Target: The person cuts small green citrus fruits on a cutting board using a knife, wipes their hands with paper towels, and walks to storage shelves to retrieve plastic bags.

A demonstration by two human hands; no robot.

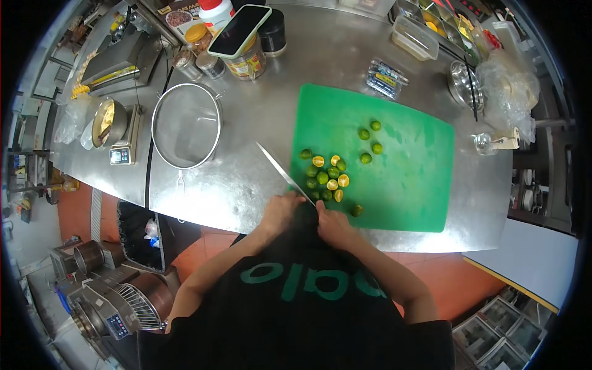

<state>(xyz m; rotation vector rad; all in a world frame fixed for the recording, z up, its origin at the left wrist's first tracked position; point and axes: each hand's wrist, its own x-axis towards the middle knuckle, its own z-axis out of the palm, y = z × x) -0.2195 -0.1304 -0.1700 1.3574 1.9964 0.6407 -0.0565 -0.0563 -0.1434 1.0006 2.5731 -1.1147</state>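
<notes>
A knife (pixel 279 166) lies slantwise over the left edge of the green cutting board (pixel 407 185), its tip pointing away to the left. My right hand (pixel 335 225) is closed round its handle end at the board's near edge. Close to the lower blade, my left hand (pixel 280 214) has its fingers curled; whether they hold anything is hidden. Beyond the hands sits a cluster of small green citrus fruits (pixel 322 177), with several cut halves (pixel 332 184) showing orange flesh. One whole fruit (pixel 356 210) rests right of my right hand, and several more (pixel 365 158) lie farther up the board.
A round mesh strainer (pixel 187 126) stands left of the board. Beyond it are jars (pixel 248 65) with a phone (pixel 239 31) on top. A bowl (pixel 109 123) rests on a scale (pixel 121 154) at far left. Batteries in a pack (pixel 386 79) and a plastic container (pixel 415 38) lie behind the board.
</notes>
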